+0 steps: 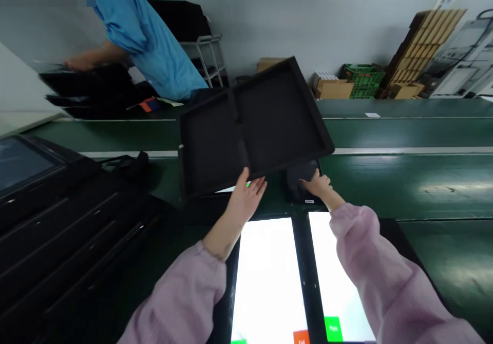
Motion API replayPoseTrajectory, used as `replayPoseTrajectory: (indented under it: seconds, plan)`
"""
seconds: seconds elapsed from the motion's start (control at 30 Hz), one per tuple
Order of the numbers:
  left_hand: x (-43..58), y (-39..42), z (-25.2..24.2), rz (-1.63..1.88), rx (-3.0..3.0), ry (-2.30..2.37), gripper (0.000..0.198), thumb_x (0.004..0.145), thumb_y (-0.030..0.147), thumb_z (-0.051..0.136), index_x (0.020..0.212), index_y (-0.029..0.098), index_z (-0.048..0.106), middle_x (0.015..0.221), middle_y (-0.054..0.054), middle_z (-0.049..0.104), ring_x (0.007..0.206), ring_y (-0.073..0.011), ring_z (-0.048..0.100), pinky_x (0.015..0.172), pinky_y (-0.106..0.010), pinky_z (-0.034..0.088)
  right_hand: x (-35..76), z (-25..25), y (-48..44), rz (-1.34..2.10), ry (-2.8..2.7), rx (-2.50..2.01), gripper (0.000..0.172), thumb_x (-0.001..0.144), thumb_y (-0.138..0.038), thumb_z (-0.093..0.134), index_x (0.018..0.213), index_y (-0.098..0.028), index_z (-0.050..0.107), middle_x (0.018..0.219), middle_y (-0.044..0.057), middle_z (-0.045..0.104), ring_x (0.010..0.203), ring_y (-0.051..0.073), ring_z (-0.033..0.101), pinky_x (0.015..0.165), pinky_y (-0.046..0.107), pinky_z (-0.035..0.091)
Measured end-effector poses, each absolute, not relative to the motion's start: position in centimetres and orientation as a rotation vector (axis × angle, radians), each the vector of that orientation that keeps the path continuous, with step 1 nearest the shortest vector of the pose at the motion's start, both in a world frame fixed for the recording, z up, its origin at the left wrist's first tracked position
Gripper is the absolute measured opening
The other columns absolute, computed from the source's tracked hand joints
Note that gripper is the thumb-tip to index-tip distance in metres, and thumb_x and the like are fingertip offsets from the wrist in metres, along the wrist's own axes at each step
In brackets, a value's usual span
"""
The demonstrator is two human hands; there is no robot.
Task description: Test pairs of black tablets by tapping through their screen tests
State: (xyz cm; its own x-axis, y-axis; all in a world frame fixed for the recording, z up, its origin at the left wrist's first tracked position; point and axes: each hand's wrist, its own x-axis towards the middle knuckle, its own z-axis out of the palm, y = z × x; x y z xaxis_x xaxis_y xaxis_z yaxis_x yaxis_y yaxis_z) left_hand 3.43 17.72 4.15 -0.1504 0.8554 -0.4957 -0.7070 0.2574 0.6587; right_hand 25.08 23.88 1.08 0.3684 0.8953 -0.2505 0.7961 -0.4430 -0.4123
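A black foam-lined tray (pixel 250 120) with a divider down its middle hangs tilted over the green bench, above my hands. My left hand (pixel 246 197) is at the tray's near edge, its thumb and fingers seeming to grip that edge. My right hand (pixel 318 184) rests on a dark flat object (pixel 300 179), close below the tray's right corner. Whether it grips that object is hidden. Two brightly lit white screens (pixel 267 282) (pixel 333 256) with coloured buttons lie beneath my forearms.
A stack of black cases (pixel 57 231) fills the lower left. Beyond the green bench (pixel 408 185), a co-worker in a blue sleeve (pixel 146 41) handles black items (pixel 88 87). Green crates (pixel 362 79) and cardboard boxes (pixel 333 88) stand along the far wall.
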Motion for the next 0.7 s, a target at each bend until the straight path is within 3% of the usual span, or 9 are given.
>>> replayPoseTrajectory:
  seconds: [0.13,0.27,0.53,0.7]
  plan:
    - [7.8,20.4,2.1,1.272,0.175,1.110,0.037,0.097,0.035,0.077,0.132,0.026,0.069,0.144,-0.013,0.069,0.140,-0.0267,0.063,0.114,-0.041,0.054,24.8,-0.9,24.4,0.632,-1.385,-2.412,0.049,0.101,-0.045,0.070,0.142,-0.021,0.061,0.150,0.013,0.059,0.132,0.030,0.061,0.110,0.056,0.055]
    - [9.9,22.2,1.1,1.212,0.176,1.134,0.036,0.102,0.037,0.071,0.135,0.021,0.068,0.145,-0.013,0.067,0.127,-0.0299,0.068,0.105,-0.053,0.058,27.4,-1.1,25.6,0.729,-1.321,-2.299,0.043,0.101,-0.044,0.070,0.137,-0.021,0.064,0.144,0.012,0.063,0.125,0.028,0.065,0.106,0.052,0.058]
    - [9.0,22.5,2.3,1.185,0.160,1.153,0.044,0.103,0.038,0.070,0.142,0.019,0.063,0.141,-0.014,0.069,0.118,-0.0288,0.072,0.098,-0.050,0.062,30.1,-2.2,25.7,0.879,-1.228,-1.892,0.040,0.101,-0.043,0.071,0.132,-0.018,0.066,0.131,0.010,0.069,0.111,0.023,0.070,0.094,0.045,0.063]
    - [9.6,22.7,4.1,1.267,0.117,1.100,0.037,0.105,0.037,0.068,0.138,0.019,0.065,0.129,-0.011,0.072,0.100,-0.0220,0.075,0.083,-0.040,0.066,38.0,0.5,25.0,0.580,-1.219,-1.906,0.037,0.101,-0.044,0.071,0.127,-0.017,0.067,0.123,0.008,0.071,0.102,0.021,0.071,0.087,0.040,0.064]
